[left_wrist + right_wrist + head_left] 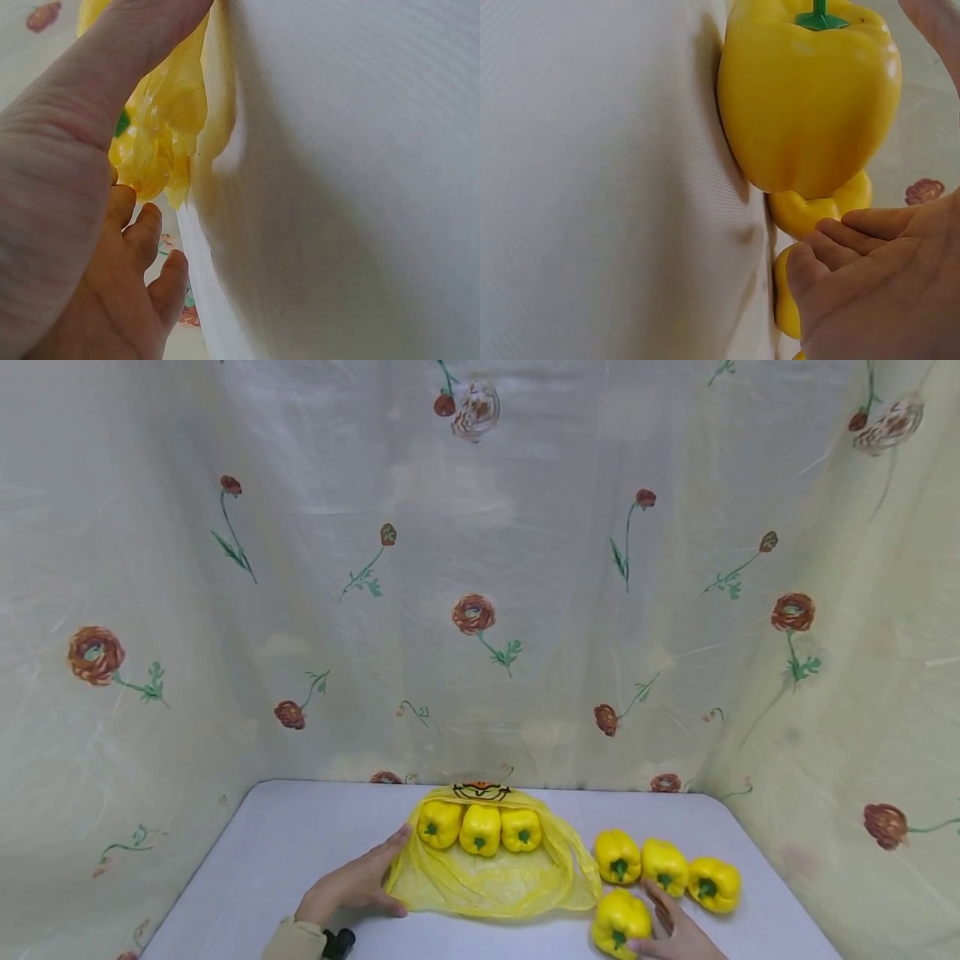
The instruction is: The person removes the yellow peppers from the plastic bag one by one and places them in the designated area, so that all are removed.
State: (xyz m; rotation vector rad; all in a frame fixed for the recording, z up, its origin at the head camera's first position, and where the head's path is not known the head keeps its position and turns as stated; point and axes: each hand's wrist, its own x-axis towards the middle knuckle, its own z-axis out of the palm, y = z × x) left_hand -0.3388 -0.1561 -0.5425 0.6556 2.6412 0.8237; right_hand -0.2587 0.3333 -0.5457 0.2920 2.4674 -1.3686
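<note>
A yellow plastic bag (pixel 480 889) lies on the table with its mouth toward me and three yellow bell peppers (pixel 480 831) in a row inside. My left hand (pixel 360 881) is at the bag's left edge, thumb near its front corner, fingers along its side. In the left wrist view the crumpled bag (pixel 176 97) shows behind the thumb. At the right, my right hand (pixel 675 931) is spread beside the nearest bell pepper (pixel 619 920), thumb low by its stem side. The right wrist view shows this pepper (pixel 810 105) on the table, with the fingers extended below it.
Three more yellow bell peppers stand in a slanting row at the right: one by the bag's handle (pixel 617 852), one in the middle (pixel 665 864), one farthest right (pixel 714 885). A flower-printed curtain (pixel 480 693) surrounds the white table (pixel 315 818) at the back and sides.
</note>
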